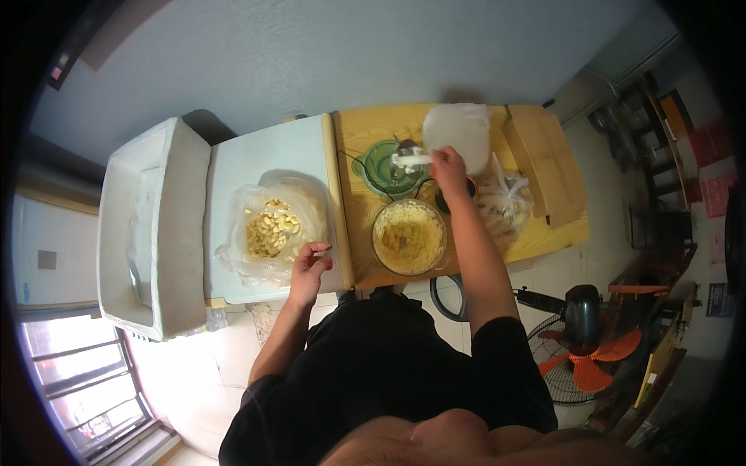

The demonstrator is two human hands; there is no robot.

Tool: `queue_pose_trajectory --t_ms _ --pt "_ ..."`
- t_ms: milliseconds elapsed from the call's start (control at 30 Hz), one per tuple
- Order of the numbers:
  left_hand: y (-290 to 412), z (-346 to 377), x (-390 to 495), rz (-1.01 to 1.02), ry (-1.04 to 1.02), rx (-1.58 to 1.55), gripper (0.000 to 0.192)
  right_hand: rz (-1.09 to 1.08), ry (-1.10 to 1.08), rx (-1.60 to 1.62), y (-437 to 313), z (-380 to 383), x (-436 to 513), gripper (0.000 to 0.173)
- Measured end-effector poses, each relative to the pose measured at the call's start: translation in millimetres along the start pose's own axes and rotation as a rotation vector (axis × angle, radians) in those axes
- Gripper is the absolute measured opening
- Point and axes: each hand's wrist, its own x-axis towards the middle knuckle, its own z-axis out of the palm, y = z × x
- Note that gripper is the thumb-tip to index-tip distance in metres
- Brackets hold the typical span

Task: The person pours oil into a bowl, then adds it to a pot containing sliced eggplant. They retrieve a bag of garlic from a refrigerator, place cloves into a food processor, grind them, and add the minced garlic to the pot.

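Observation:
My right hand [447, 169] grips the white stem of a chopper blade [411, 159], held over a green plastic bowl [373, 170]. Just below that stands a round clear bowl [410, 237] holding finely chopped, pale yellow food, probably garlic. My left hand [312, 259] is empty, its fingers apart, at the right edge of an open clear plastic bag [239, 236] of peeled garlic cloves [273, 230]. A dark round object [443, 201] lies partly hidden behind my right wrist.
A knotted plastic bag [506, 212] with contents and a pile of white plastic sheets or bags [457, 134] lie on the wooden table [355, 125]. Cardboard [545, 166] is at its right end. A white foam box [183, 233] stands far left. A fan [583, 349] stands at lower right.

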Motion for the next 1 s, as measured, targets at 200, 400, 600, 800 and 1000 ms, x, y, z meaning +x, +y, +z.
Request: queue_pose_trajectory --t_ms 200,400,600,800,1000 --pt "-7.8 14.2 -11.7 -0.078 0.059 0.034 0.024 -0.136 -0.114 -0.722 49.0 72.7 65.4 0.026" --pt "-10.8 25.9 -16.5 -0.152 0.119 0.036 0.023 -0.175 -0.271 -0.878 67.6 82.4 83.6 0.038" --pt "-18.4 38.2 4.4 -0.209 0.006 0.047 0.027 -0.187 -0.179 -0.784 53.3 50.6 57.4 0.061" --pt "-58.3 47.7 70.5 -0.09 -0.072 0.52 0.047 -0.106 0.125 -0.504 78.3 -27.5 -58.9 0.051" --pt "-94.6 57.5 146.1 0.041 -0.109 0.68 0.065 0.269 0.012 -0.42 138.1 -35.6 -157.9 0.033"
